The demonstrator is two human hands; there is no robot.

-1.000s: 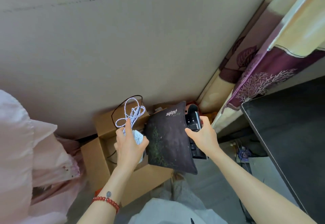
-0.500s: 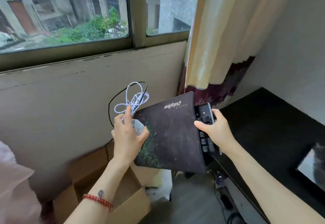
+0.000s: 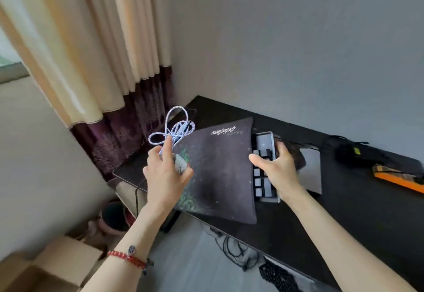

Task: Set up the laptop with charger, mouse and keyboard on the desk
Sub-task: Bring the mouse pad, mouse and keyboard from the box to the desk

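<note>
Cream and purple curtains [image 3: 91, 66] hang at ten o'clock beside a grey wall, with a cardboard box [image 3: 43, 271] at seven o'clock. At centre, the left hand [image 3: 166, 174] grips a pale mouse [image 3: 180, 165], its looped white cable [image 3: 173, 128] bunched above the fingers. A dark mouse pad [image 3: 220, 172] hangs over the black desk [image 3: 344, 211], held against a keyboard [image 3: 266, 167] that the right hand [image 3: 278, 170] grasps. A grey laptop [image 3: 311, 172] lies at three o'clock, just behind that hand.

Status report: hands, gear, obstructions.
Left hand grips mouse and cord. Right hand grips keyboard and mousepad, above desk. Laptop underneath.
</note>
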